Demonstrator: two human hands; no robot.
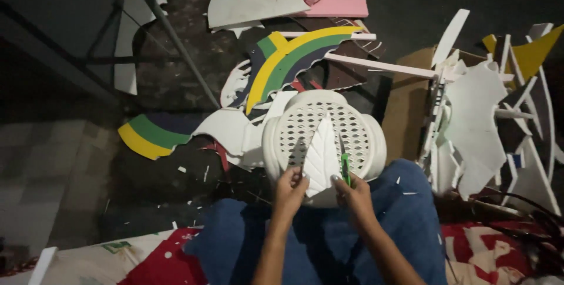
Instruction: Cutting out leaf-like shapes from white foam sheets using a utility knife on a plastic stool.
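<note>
- Seen from above, a seated person in blue trousers (405, 220) works over an upturned white plastic stool (324, 135) whose perforated seat serves as a work surface on a dark floor (147, 191).
- A pointed white foam piece (322, 156) lies on the stool's seat, its narrow tip aimed away from the person and its wide end toward the lap, between the two hands.
- The left hand (290, 188) grips the near-left edge of the foam piece, fingers curled and pressed together on it — the thumb side rests on top.
- The right hand (353, 193) closes around a green-handled utility knife (345, 167), fingers wrapped tight on the handle; the blade points away from the person, along the right edge of the foam piece.
- Just beyond the stool lies a curved striped panel (294, 61) in yellow, green and dark bands; a smaller striped offcut (150, 135) lies to the left, well apart from the hands.
- Pink foam sheets (335, 2) and white sheet scraps (252, 6) lie farther off at the top of the scene.
- To the right — a heap of white offcuts and strips (476, 114) piled against a brown cardboard sheet (405, 109), with a yellow scrap (537, 50) behind.
- Metal table legs (176, 44) stand at upper left; a red-and-white patterned cloth (487, 250) lies under the person.
</note>
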